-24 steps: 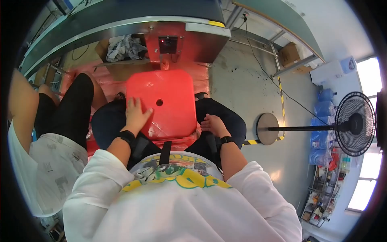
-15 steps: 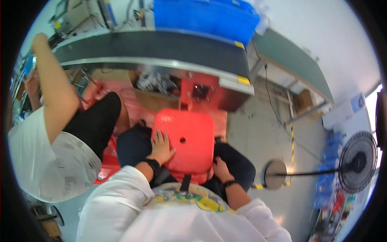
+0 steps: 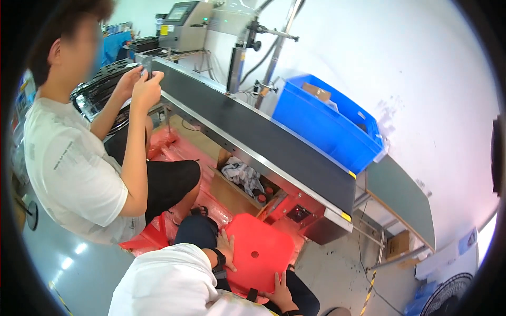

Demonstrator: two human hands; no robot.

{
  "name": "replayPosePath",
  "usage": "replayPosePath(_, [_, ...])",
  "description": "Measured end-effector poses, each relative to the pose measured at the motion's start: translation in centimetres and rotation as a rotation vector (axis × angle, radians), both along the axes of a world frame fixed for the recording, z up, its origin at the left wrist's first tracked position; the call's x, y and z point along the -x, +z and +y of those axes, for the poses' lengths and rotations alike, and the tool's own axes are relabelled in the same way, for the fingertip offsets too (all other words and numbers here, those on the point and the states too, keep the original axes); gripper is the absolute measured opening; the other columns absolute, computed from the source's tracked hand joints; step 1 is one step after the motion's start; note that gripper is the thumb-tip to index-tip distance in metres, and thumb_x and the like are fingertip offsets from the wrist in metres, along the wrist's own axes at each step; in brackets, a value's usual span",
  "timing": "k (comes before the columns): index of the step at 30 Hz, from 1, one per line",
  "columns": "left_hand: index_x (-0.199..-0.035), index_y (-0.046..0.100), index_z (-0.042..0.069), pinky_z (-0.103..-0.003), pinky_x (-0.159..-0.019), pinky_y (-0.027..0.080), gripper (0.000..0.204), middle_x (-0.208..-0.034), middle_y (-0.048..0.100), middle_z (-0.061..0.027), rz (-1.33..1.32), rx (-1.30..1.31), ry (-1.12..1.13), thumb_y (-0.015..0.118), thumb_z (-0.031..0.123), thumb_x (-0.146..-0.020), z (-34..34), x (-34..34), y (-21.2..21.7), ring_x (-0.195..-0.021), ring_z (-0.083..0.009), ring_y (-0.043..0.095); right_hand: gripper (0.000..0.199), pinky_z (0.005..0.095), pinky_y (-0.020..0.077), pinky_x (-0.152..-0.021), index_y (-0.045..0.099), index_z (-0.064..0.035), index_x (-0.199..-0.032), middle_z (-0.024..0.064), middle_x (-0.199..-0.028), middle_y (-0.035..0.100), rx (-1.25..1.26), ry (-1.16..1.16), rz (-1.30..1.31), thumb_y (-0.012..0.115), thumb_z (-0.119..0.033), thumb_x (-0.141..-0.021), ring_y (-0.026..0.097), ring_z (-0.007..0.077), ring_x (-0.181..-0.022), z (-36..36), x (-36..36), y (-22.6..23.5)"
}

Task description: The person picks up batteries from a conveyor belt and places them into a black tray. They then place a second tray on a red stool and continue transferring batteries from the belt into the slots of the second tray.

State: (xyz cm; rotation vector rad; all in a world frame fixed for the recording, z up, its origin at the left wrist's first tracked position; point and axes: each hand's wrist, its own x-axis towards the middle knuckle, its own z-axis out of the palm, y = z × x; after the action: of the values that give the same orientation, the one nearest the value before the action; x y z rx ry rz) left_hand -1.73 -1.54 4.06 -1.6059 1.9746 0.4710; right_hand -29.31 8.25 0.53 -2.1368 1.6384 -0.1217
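Observation:
A red plastic stool [image 3: 263, 239], with a small round hole in the middle of its top, stands between my knees. At its left edge rests my left hand [image 3: 226, 252], fingers stretched out along the rim and a black band on the wrist. My right hand [image 3: 282, 296] touches the near right edge, its fingers spread on the red top; part of that hand lies low in the picture. Neither hand holds anything that I can see.
A co-worker sits at the left, both hands [image 3: 139, 89] raised around a small dark object. Ahead runs a black conveyor belt [image 3: 253, 131]; beyond it stands a blue bin [image 3: 321, 126]. Below are a carton [image 3: 237, 189] with rags, and a green-topped table [image 3: 400, 195] and fan [image 3: 450, 297] at right.
My view has swung up and left, showing more of the conveyor and the co-worker. My right hand has come from beside my thigh onto the stool's edge; my left stays on the stool.

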Motion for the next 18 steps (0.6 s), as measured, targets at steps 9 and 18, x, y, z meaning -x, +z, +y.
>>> replayPosePath(9, [-0.141, 0.002, -0.005, -0.053, -0.105, 0.018, 0.137, -0.139, 0.010, -0.0390, -0.043, 0.020, 0.029, 0.062, 0.079, -0.050, 0.0, -0.1, 0.7, -0.131, -0.0491, 0.015, 0.113, 0.0442, 0.0488, -0.083, 0.009, -0.0012, -0.141, 0.0336, -0.142, 0.000, -0.190, 0.039, 0.239, 0.071, -0.056, -0.063, 0.052, 0.0474, -0.105, -1.4, 0.1, -1.1])
replayPosePath(18, [-0.138, 0.001, -0.010, -0.056, -0.104, 0.018, 0.140, -0.134, -0.001, -0.0468, 0.014, -0.004, -0.025, 0.065, 0.076, -0.049, 0.0, -0.5, 1.3, -0.127, -0.0555, 0.016, 0.084, 0.0427, 0.0485, -0.082, 0.051, 0.0047, -0.113, 0.0322, -0.126, 0.039, -0.227, -0.050, 0.196, 0.067, -0.061, -0.063, 0.057, 0.0429, -0.095, -4.9, -1.2, 0.8])
